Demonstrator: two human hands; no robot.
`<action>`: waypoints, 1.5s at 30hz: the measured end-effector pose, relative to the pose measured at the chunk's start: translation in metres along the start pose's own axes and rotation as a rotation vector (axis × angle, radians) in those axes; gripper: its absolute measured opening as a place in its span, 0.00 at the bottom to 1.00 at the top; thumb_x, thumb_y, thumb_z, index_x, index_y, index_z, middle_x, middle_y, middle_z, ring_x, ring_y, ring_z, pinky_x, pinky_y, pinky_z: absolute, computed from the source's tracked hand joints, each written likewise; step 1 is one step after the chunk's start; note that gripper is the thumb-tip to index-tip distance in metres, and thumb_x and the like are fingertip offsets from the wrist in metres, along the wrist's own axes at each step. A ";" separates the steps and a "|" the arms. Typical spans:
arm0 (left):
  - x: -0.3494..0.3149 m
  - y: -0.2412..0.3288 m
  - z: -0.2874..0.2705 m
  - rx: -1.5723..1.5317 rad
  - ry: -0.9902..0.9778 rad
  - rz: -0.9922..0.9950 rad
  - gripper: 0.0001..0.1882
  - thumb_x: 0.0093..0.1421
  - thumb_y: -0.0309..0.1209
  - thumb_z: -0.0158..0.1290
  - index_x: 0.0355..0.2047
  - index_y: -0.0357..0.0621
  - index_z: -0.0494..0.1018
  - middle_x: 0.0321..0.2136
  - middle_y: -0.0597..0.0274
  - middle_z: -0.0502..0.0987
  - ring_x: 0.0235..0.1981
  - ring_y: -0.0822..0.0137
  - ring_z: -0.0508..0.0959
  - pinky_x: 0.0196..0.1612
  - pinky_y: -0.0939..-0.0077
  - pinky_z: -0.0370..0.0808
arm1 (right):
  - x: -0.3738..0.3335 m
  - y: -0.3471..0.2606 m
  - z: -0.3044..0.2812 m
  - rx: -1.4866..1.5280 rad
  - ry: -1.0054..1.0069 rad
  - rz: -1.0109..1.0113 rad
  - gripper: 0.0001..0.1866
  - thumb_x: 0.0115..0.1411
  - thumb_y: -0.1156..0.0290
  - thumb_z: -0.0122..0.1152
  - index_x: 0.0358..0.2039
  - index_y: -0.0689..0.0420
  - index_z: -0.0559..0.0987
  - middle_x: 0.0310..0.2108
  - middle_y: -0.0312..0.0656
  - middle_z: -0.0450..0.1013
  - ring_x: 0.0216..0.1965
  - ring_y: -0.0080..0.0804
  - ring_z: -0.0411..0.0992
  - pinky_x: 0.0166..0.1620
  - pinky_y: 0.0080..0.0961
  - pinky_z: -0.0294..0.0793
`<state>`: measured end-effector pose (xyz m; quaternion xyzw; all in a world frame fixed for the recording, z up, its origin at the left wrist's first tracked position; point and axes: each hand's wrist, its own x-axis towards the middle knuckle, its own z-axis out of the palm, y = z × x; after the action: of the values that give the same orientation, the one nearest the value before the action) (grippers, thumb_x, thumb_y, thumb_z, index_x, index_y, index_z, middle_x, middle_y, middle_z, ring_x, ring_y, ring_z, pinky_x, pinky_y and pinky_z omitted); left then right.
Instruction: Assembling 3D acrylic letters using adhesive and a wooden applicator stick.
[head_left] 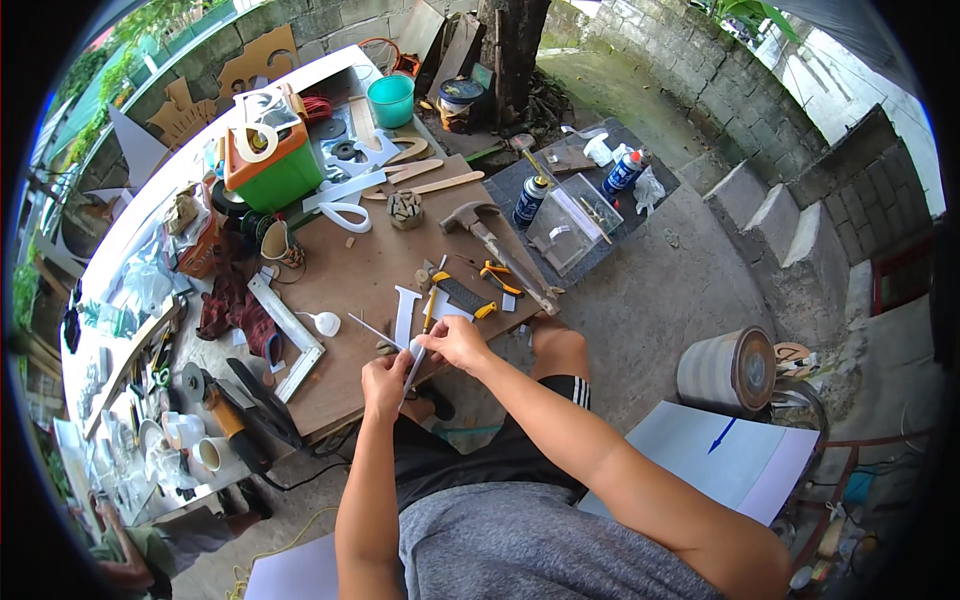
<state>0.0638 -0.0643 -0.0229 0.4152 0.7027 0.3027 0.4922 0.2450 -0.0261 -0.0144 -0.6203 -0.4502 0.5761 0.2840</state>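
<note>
A narrow white strip [411,376] is pinched between both my hands at the near edge of the brown wooden tabletop [385,265]. My left hand [384,384] grips it from the left, fingers closed. My right hand [456,342] closes on its upper part, thumb and fingertips together. Just beyond lie a white I-shaped cutout [405,316], a slim yellow-handled tool [430,310] and a black-and-yellow handled tool [466,297]. Farther right, a claw hammer [508,257] rests near yellow-and-black pliers [497,274]. My fingers partly hide the strip.
A metal square [287,338], dark red cloth [237,308] and angle grinder [228,418] lie left. Behind stand a green bin [272,180] and teal bucket [391,101]. Spray cans [530,200] stand on a low table right; a large can [725,370] is on the floor.
</note>
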 end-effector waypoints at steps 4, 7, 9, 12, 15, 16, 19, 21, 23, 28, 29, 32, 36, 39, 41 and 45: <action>-0.001 0.001 0.001 0.013 -0.005 0.004 0.18 0.64 0.39 0.62 0.37 0.32 0.85 0.23 0.56 0.83 0.24 0.70 0.79 0.30 0.70 0.75 | -0.002 0.001 0.000 -0.006 0.014 0.011 0.20 0.57 0.59 0.76 0.32 0.64 0.81 0.27 0.44 0.81 0.24 0.28 0.81 0.29 0.27 0.80; -0.004 -0.007 0.001 0.014 0.006 -0.015 0.18 0.64 0.40 0.61 0.37 0.33 0.85 0.23 0.55 0.83 0.24 0.70 0.79 0.31 0.69 0.75 | -0.005 0.004 0.003 -0.017 -0.004 0.001 0.20 0.57 0.58 0.75 0.32 0.64 0.81 0.26 0.43 0.81 0.24 0.28 0.81 0.29 0.27 0.80; -0.004 -0.010 0.002 0.064 0.006 0.006 0.19 0.64 0.41 0.61 0.37 0.33 0.85 0.23 0.55 0.83 0.24 0.69 0.80 0.32 0.69 0.76 | -0.004 0.007 0.002 -0.013 -0.027 0.026 0.18 0.59 0.61 0.75 0.35 0.64 0.80 0.29 0.41 0.79 0.24 0.27 0.80 0.27 0.25 0.78; -0.004 -0.002 0.009 0.069 0.007 0.023 0.20 0.62 0.43 0.61 0.36 0.34 0.85 0.23 0.51 0.83 0.24 0.65 0.81 0.33 0.66 0.76 | 0.001 0.013 -0.003 -0.004 0.012 -0.010 0.19 0.58 0.59 0.75 0.31 0.64 0.80 0.25 0.44 0.80 0.22 0.28 0.80 0.28 0.28 0.80; -0.003 0.006 0.011 0.074 -0.002 0.031 0.20 0.63 0.43 0.61 0.36 0.35 0.85 0.23 0.49 0.83 0.26 0.63 0.82 0.34 0.63 0.76 | 0.006 0.015 -0.009 0.040 -0.001 -0.020 0.18 0.57 0.60 0.76 0.31 0.62 0.79 0.24 0.41 0.79 0.23 0.27 0.79 0.27 0.26 0.79; 0.003 0.005 0.011 0.070 -0.001 0.033 0.20 0.63 0.44 0.61 0.37 0.35 0.85 0.24 0.49 0.83 0.27 0.63 0.82 0.35 0.63 0.77 | 0.008 0.013 -0.009 0.115 -0.007 -0.001 0.19 0.57 0.60 0.77 0.30 0.62 0.79 0.25 0.42 0.79 0.23 0.27 0.79 0.27 0.26 0.79; 0.005 -0.004 0.009 0.028 -0.004 -0.010 0.20 0.63 0.43 0.61 0.39 0.35 0.85 0.28 0.50 0.85 0.29 0.63 0.83 0.37 0.65 0.77 | 0.006 0.007 -0.007 0.145 -0.019 0.015 0.18 0.57 0.62 0.77 0.30 0.64 0.78 0.26 0.42 0.78 0.23 0.27 0.79 0.28 0.25 0.81; 0.004 -0.007 0.007 0.015 -0.005 -0.028 0.20 0.64 0.43 0.61 0.39 0.34 0.85 0.28 0.50 0.85 0.30 0.64 0.83 0.37 0.66 0.77 | 0.005 0.007 -0.005 0.132 -0.034 0.035 0.18 0.57 0.63 0.77 0.30 0.64 0.78 0.26 0.41 0.78 0.24 0.28 0.79 0.29 0.25 0.81; 0.003 -0.004 0.007 -0.001 -0.013 -0.036 0.20 0.64 0.42 0.61 0.39 0.34 0.85 0.28 0.51 0.85 0.30 0.65 0.83 0.37 0.66 0.78 | 0.006 0.009 -0.005 0.150 -0.026 0.021 0.18 0.58 0.63 0.76 0.30 0.64 0.77 0.27 0.42 0.78 0.25 0.27 0.79 0.29 0.24 0.81; -0.005 0.008 0.003 -0.041 -0.060 -0.066 0.20 0.67 0.38 0.60 0.41 0.26 0.82 0.30 0.57 0.84 0.28 0.72 0.78 0.33 0.75 0.76 | 0.003 0.011 -0.003 0.141 -0.012 0.042 0.18 0.58 0.64 0.76 0.30 0.64 0.77 0.28 0.42 0.79 0.25 0.27 0.79 0.29 0.24 0.82; -0.005 0.005 0.002 -0.035 -0.058 -0.077 0.20 0.67 0.38 0.60 0.41 0.26 0.82 0.30 0.57 0.84 0.28 0.72 0.78 0.33 0.75 0.76 | 0.003 0.012 -0.001 0.128 -0.004 0.041 0.17 0.58 0.64 0.76 0.31 0.64 0.78 0.28 0.42 0.78 0.25 0.26 0.79 0.29 0.24 0.81; -0.011 0.005 -0.003 -0.069 -0.030 -0.139 0.18 0.67 0.37 0.60 0.41 0.27 0.83 0.29 0.57 0.84 0.26 0.73 0.78 0.31 0.76 0.75 | 0.001 0.015 0.005 0.109 -0.022 0.019 0.16 0.59 0.64 0.75 0.31 0.63 0.79 0.25 0.40 0.78 0.25 0.26 0.79 0.29 0.24 0.80; -0.021 0.026 0.002 0.029 -0.058 -0.157 0.20 0.65 0.42 0.59 0.31 0.33 0.84 0.18 0.63 0.78 0.20 0.73 0.73 0.23 0.70 0.69 | 0.001 0.026 -0.006 0.063 0.003 -0.051 0.11 0.61 0.68 0.72 0.30 0.61 0.80 0.24 0.36 0.75 0.25 0.22 0.75 0.30 0.23 0.78; -0.025 0.026 0.008 0.029 0.007 -0.060 0.21 0.63 0.42 0.60 0.33 0.32 0.84 0.20 0.53 0.81 0.22 0.70 0.78 0.28 0.66 0.75 | -0.002 0.027 -0.015 0.163 -0.055 -0.009 0.09 0.64 0.71 0.69 0.31 0.59 0.77 0.26 0.34 0.73 0.26 0.20 0.72 0.30 0.20 0.77; -0.025 0.026 0.010 0.044 0.030 -0.032 0.19 0.62 0.41 0.61 0.36 0.32 0.84 0.25 0.43 0.83 0.26 0.58 0.84 0.32 0.61 0.78 | -0.001 0.031 -0.018 0.174 -0.065 0.029 0.09 0.65 0.71 0.68 0.30 0.58 0.76 0.26 0.32 0.73 0.25 0.18 0.72 0.30 0.16 0.72; -0.025 0.025 0.012 0.037 0.041 -0.078 0.20 0.61 0.40 0.63 0.38 0.31 0.83 0.31 0.39 0.83 0.35 0.47 0.86 0.41 0.58 0.79 | -0.003 0.027 -0.020 0.084 -0.046 0.125 0.11 0.66 0.67 0.68 0.34 0.58 0.75 0.27 0.31 0.73 0.26 0.17 0.73 0.30 0.14 0.71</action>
<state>0.0869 -0.0741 0.0046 0.3901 0.7336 0.2787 0.4816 0.2711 -0.0365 -0.0327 -0.6213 -0.3927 0.6251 0.2628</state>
